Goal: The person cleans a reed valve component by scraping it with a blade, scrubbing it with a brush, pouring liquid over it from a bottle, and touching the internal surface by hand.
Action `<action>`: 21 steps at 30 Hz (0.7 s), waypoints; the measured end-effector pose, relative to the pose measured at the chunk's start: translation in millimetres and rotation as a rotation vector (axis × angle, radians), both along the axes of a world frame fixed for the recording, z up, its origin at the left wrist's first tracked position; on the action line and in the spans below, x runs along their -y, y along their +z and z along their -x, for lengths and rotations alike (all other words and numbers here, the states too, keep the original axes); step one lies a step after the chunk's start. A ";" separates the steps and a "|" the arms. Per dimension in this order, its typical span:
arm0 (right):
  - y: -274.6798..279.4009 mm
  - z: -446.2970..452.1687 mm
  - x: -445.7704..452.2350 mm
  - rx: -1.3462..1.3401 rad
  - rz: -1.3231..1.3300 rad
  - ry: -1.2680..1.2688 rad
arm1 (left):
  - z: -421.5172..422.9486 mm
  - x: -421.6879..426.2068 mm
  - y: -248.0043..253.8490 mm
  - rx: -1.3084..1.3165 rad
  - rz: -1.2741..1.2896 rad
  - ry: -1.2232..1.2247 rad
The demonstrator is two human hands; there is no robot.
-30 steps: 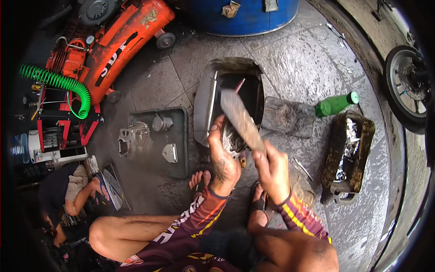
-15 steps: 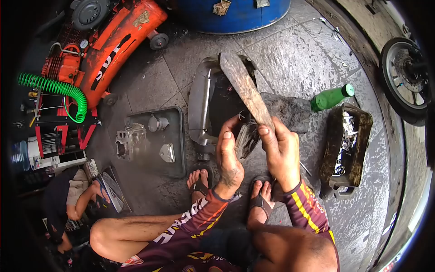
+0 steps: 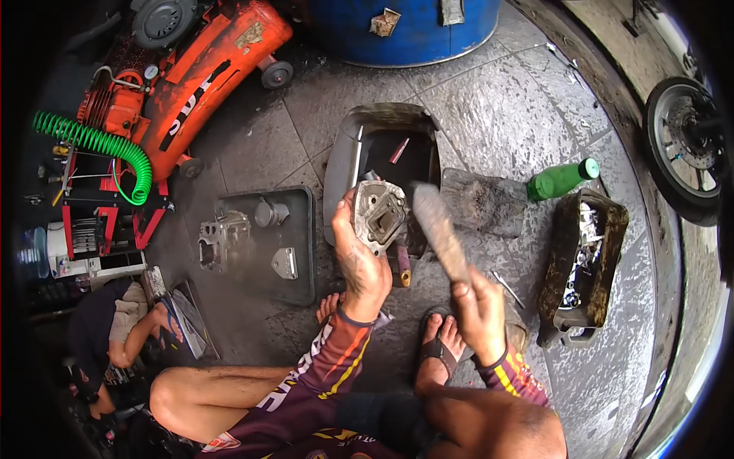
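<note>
In my left hand (image 3: 359,268) is a grey metal engine cylinder head (image 3: 390,200), its recessed side facing up and fingers wrapped round its left edge. My right hand (image 3: 480,312) grips the lower end of a worn, flat wooden-handled tool (image 3: 439,233), blurred by motion; any bristles or working face are hidden. The tool is just right of the cylinder head, apart from it. Beneath the hands lies a cut-open container (image 3: 344,153) holding dark liquid, with a red-handled item (image 3: 399,151) inside. Against its near edge leans a second brush-like handle (image 3: 404,268).
A black tray (image 3: 306,260) with engine parts is on the left. Farther right are a green bottle (image 3: 562,180) and a dirty container (image 3: 612,252) of small parts. An orange compressor (image 3: 222,69), blue drum (image 3: 417,38) and wheel (image 3: 684,153) stand around. A person (image 3: 126,314) crouches at left.
My hands have moved apart. The left has brought the cylinder head up and left, turning its recessed face upward; the right has drawn the wooden-handled tool downward.
</note>
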State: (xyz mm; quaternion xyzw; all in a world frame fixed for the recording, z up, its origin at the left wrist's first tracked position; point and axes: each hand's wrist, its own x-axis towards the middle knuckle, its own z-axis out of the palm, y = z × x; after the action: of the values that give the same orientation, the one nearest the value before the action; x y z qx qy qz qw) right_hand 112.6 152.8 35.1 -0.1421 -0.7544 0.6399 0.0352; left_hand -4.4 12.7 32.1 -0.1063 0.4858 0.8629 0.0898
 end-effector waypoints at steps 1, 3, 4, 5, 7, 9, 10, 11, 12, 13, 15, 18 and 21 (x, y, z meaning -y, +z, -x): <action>-10.4 3.1 13.9 -0.032 0.011 0.010 | -3.2 -3.3 -2.7 0.013 0.020 0.021; -11.4 15.0 24.9 0.029 0.084 -0.013 | -25.6 -21.5 -1.4 0.063 -0.053 0.022; -2.5 30.6 16.2 0.112 0.031 -0.023 | -32.5 -23.1 -12.1 0.167 0.027 0.114; 2.8 41.7 8.2 0.074 0.029 -0.041 | -36.0 -24.8 -18.2 0.112 0.072 0.072; 11.2 39.7 -3.8 0.035 0.015 -0.071 | -32.3 -27.1 -12.4 0.030 0.082 -0.006; 6.0 16.1 -11.7 0.051 0.064 -0.074 | -14.5 -14.0 -2.5 0.003 0.000 0.006; -0.8 6.2 -9.8 0.064 0.083 -0.063 | -6.8 -7.7 -2.9 -0.034 -0.005 0.005; -5.7 3.1 -2.4 -0.015 0.009 0.024 | -11.5 -7.1 -6.7 -0.028 0.026 0.026; -5.0 5.5 10.9 -0.029 -0.023 0.066 | -15.5 -6.7 -10.6 -0.022 0.057 0.046; -11.5 10.3 13.9 -0.019 -0.089 0.024 | -18.9 -6.8 -13.7 -0.015 0.088 0.067; -23.4 36.4 0.7 0.119 -0.133 -0.121 | -17.6 -5.7 -11.8 0.075 -0.036 0.088; -25.9 38.5 -24.4 0.118 -0.046 -0.203 | -8.6 -6.3 3.5 -0.022 -0.048 0.067; 7.9 28.9 2.5 -0.078 -0.022 -0.003 | -8.5 -6.1 -1.4 0.029 -0.099 0.097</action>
State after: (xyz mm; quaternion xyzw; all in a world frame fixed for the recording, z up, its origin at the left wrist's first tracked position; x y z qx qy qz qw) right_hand 83.6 150.4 43.0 -0.1178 -0.7594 0.6364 0.0672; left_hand 4.0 18.8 30.8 -0.1375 0.4356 0.8876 0.0600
